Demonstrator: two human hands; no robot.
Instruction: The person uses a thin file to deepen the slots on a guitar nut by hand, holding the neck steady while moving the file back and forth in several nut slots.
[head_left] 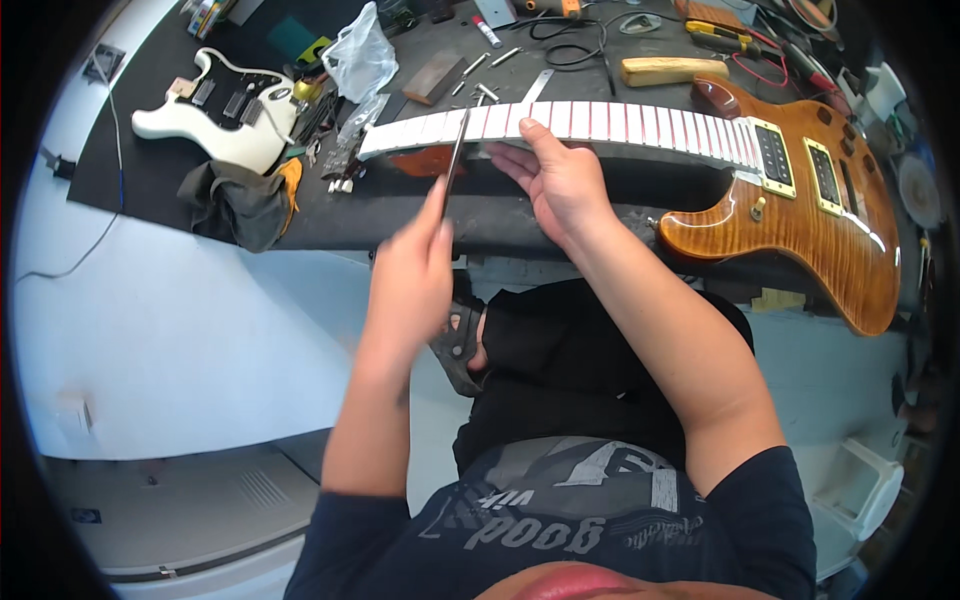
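An amber flame-top electric guitar (720, 225) lies across the bench with its neck pointing left. White tape covers the fretboard (600, 120), with reddish lines along the frets. My left hand (412, 275), slightly blurred, is closed around a slim dark file (456, 165), its tip reaching the fretboard's near-left part. My right hand (560, 185) grips the neck near its middle, thumb on the taped face and fingers passing underneath. Beneath the neck's left end sits an orange-brown piece (422, 162), partly hidden.
A white guitar body (225, 110) rests at the back left, with a dark cloth (238, 205) before it. Behind the neck are a wooden block (435, 78), small metal rods (475, 64), a wooden handle (672, 70), cables and pliers. A plastic bag (360, 55) lies nearby.
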